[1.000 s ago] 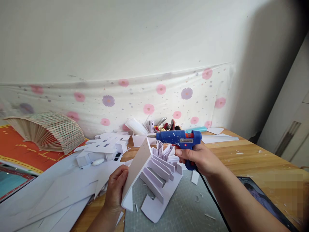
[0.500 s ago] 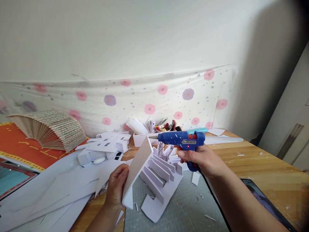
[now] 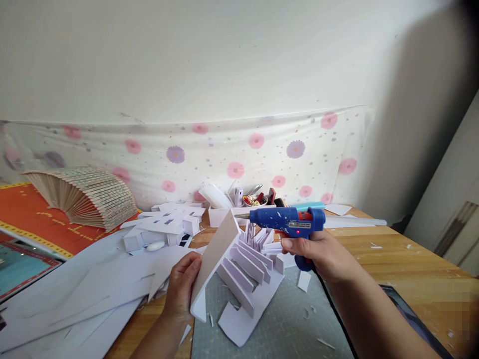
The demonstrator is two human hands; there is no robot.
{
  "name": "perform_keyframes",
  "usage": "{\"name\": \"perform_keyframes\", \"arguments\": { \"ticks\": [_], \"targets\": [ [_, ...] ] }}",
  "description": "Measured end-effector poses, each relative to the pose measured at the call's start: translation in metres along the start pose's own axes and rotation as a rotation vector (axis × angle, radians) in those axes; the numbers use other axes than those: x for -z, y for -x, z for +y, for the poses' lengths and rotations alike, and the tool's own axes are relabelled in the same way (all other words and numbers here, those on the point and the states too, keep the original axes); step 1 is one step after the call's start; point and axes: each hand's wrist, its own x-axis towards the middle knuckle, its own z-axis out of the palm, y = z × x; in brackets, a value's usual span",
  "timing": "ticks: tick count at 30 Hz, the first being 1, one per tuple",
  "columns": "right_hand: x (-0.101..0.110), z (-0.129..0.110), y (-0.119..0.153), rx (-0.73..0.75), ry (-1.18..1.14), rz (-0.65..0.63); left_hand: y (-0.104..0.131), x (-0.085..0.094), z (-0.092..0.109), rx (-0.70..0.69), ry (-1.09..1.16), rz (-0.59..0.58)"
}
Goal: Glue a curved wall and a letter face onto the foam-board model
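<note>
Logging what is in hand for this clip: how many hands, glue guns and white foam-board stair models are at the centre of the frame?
Hands: 2, left hand and right hand
Blue glue gun: 1, in the right hand
White stair model: 1, its panel gripped by the left hand, standing on the cutting mat
Total: 4

head-worn view, facing forward and down, close over wooden table (image 3: 392, 259)

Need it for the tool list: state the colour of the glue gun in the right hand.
Blue glue gun, orange-red trigger; head view.
</note>
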Motion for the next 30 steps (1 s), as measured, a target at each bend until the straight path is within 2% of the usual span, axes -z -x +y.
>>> {"name": "perform_keyframes", "arguments": {
  "ticks": [30],
  "targets": [
    [-0.0010, -0.0070, 0.0052, 0.010, 0.006, -0.026, -0.0032, 0.0003, -0.0025, -0.018, 0.008, 0.019]
  ]
}}
